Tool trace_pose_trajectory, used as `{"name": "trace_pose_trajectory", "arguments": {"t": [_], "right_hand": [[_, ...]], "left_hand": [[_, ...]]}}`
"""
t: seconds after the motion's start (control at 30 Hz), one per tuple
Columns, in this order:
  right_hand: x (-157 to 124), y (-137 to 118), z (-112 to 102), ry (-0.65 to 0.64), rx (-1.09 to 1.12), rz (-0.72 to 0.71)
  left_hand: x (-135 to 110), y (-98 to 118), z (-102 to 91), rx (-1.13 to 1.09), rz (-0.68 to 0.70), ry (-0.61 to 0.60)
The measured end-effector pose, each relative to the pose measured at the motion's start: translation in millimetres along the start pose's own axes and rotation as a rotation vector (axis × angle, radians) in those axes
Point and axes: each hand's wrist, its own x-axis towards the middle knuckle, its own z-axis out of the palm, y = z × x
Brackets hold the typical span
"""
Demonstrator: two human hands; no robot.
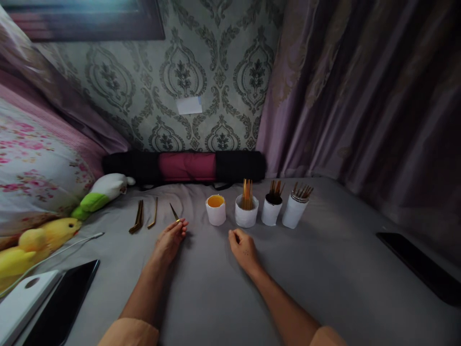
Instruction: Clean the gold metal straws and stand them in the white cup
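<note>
My left hand (173,239) pinches the gold end of a thin, pointed dark-and-gold stick-like piece (175,212), whose tip points up and away over the grey sheet. Closed into a loose fist, my right hand (242,247) rests in front of the cups; what it holds, if anything, is hidden. Beyond my hands stand a white cup with a yellow inside (216,215), a wide white cup (246,218) of upright gold sticks, and two more white cups (271,215) (292,214) of brownish sticks. Left of my left hand lie a single bent gold stick (154,214) and a bundle of bent brownish sticks (137,217).
A black and maroon rolled bag (187,166) lies along the patterned wall. Plush toys (46,238), a white cable (72,251), a dark tablet-like slab (63,305) and a white box (27,307) are at left. A black phone-like slab (419,264) lies at right.
</note>
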Motion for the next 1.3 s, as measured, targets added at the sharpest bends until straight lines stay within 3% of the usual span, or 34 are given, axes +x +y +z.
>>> {"name": "trace_pose_trajectory", "arguments": {"t": [0.47,1.1,1.3], "right_hand": [[1,3,2,-0.009,-0.023,0.013],[-1,0,-3,-0.125,0.009,-0.033],[-5,-7,-10,-0.155,0.056,-0.102]], "left_hand": [[-42,-33,19.8,0.070,0.094,-0.089],[-67,-36,23.9,0.524,0.308,-0.143],[-70,-40,21.9,0.684,0.476,-0.209]]}}
